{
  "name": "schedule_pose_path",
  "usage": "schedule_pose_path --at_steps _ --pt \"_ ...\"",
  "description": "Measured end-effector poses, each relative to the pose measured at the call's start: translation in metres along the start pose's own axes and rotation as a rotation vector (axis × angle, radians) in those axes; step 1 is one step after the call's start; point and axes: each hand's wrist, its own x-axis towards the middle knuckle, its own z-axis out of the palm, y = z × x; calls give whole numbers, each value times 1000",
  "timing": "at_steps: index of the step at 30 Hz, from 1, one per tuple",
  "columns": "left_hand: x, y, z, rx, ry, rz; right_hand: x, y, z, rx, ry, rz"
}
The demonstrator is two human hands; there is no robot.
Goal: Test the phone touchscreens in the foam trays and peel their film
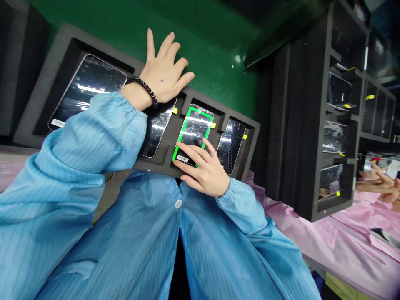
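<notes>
A black foam tray (250, 160) lies in front of me with several phones in its pockets. My left hand (164, 75) is spread over the tray's far edge and the green surface, fingers apart and holding nothing. Its wrist hides part of a dark-screened phone (158, 129). Over the lower part of a lit phone (192, 129) with a green border on its screen, my right hand (206, 168) has its fingers extended, apparently touching the glass. To the right sits a phone (230, 143) showing a grid pattern. A larger dark phone (96, 77) fills the left pocket, partly behind my sleeve.
On the right, stacked black foam trays (315, 183) stand with more phones (335, 137) in the outer one. Behind my tray spreads a green work surface (218, 50). A co-worker's hands (379, 183) and pink sleeve (350, 241) show at far right.
</notes>
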Motion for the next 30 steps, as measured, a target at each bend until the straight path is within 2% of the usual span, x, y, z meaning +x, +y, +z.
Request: schedule_pose_path --at_steps 6,17,21,25,30 --pt "0 -1 1 -41 21 1 -3 1 1 21 -46 23" --pt "0 -2 2 -5 19 21 -1 -1 2 -3 -27 15" --pt "0 -1 1 19 3 2 -1 0 -4 27 -12 6" --pt "0 0 1 19 -1 3 -12 7 -17 18 60 85" --pt "0 0 1 3 -16 -30 -29 12 -22 -5 57 163"
